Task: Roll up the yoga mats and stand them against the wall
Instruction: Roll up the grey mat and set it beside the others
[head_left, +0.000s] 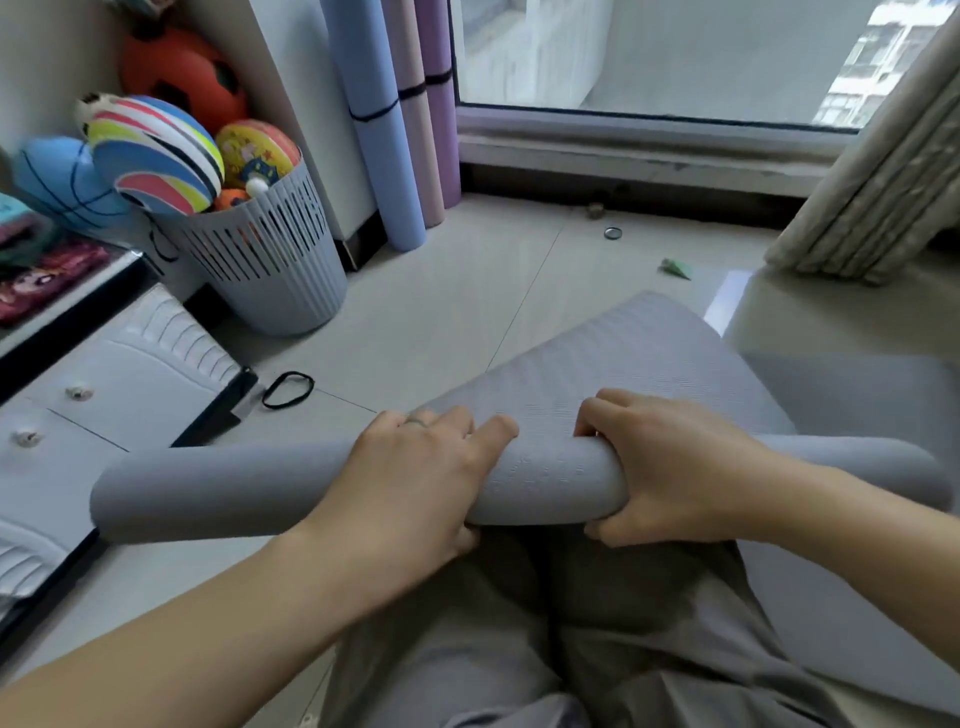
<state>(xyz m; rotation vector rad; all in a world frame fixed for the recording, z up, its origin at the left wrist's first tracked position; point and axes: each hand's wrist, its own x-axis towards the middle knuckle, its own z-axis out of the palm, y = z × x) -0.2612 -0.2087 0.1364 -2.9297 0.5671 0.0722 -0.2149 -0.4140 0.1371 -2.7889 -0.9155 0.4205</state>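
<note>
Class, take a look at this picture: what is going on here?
A person is rolling up a grey yoga mat on the floor. Left hand and right hand both grip the roll; part of the mat lies flat ahead. A blue mat, pink mat and purple mat stand rolled against the wall. A black band lies on the floor.

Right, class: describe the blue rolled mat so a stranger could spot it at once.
Find the window. Left of it, three rolled mats stand upright in the corner. The blue mat is the leftmost and nearest the basket of balls; its neighbours are a pink mat and a purple mat.
</note>
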